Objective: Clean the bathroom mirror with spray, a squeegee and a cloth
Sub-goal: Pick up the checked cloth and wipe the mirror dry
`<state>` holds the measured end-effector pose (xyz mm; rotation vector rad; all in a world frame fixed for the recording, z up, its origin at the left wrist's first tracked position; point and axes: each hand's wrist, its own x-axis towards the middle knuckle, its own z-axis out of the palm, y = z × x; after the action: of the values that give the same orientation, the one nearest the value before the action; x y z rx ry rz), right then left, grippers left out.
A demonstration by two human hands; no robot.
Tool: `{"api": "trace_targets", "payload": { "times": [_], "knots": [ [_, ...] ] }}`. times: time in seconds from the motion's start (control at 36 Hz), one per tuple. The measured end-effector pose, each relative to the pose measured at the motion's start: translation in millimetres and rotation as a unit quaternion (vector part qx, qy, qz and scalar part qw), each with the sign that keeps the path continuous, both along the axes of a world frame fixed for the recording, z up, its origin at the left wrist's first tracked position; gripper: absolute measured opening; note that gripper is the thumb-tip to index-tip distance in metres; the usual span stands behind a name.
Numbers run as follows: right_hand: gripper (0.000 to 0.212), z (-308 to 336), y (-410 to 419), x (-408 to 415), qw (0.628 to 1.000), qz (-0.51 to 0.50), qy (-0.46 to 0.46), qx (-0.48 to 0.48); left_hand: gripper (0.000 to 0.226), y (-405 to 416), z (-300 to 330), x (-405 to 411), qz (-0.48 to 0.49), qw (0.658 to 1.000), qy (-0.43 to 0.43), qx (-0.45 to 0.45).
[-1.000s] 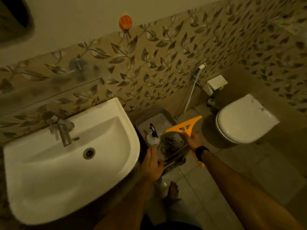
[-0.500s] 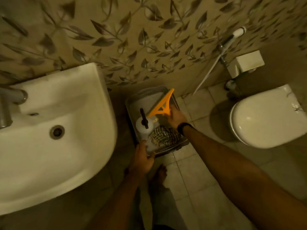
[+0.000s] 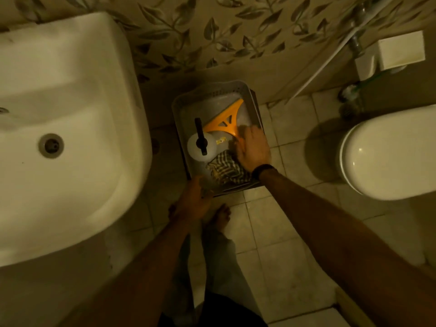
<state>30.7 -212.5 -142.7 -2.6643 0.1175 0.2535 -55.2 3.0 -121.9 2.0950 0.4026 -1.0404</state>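
Note:
A grey plastic basket (image 3: 177, 107) stands on the floor tiles between the sink and the toilet. Inside it a white spray bottle (image 3: 197, 147) with a black trigger stands at the left. An orange squeegee (image 3: 224, 122) lies flat across the far half. A checked cloth (image 3: 226, 172) is bunched at the near side. My right hand (image 3: 253, 151) is down in the basket, fingers curled over the squeegee's handle, which it hides. My left hand (image 3: 194, 204) holds the basket's near left corner. The mirror is out of view.
A white sink (image 3: 70, 138) juts out at the left, close to the basket. A white toilet (image 3: 389, 152) is at the right. A white hose (image 3: 318, 74), a white box (image 3: 398, 50) and a brush (image 3: 351, 90) are by the wall. My bare foot (image 3: 219, 217) stands just before the basket.
The view tipped down over the basket. My left hand let go of the spray bottle and went to the basket's rim. My right hand lowered the squeegee flat into the basket.

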Motion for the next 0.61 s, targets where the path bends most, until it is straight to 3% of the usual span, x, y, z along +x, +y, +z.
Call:
{"api": "trace_targets", "payload": {
  "times": [0.14,0.25,0.36,0.5,0.61],
  "knots": [
    [0.059,-23,10,-18,0.977,0.157,0.141,-0.015,0.059,-3,6,9,0.006,1.000,0.019,0.005],
    [0.055,-35,21,-20,0.978,0.090,0.178,-0.067,0.059,0,11,14,-0.002,0.999,0.030,0.015],
    [0.037,-30,22,-13,0.968,0.104,0.205,-0.101,0.051,8,15,12,-0.006,1.000,0.021,0.017],
    [0.040,0,9,-16,0.976,0.020,0.207,0.065,0.044,8,31,12,0.007,0.999,0.031,0.016],
    [0.044,31,-5,-29,0.951,-0.039,0.240,0.190,0.038,-5,55,17,0.022,0.999,0.037,-0.005]
  ]
}}
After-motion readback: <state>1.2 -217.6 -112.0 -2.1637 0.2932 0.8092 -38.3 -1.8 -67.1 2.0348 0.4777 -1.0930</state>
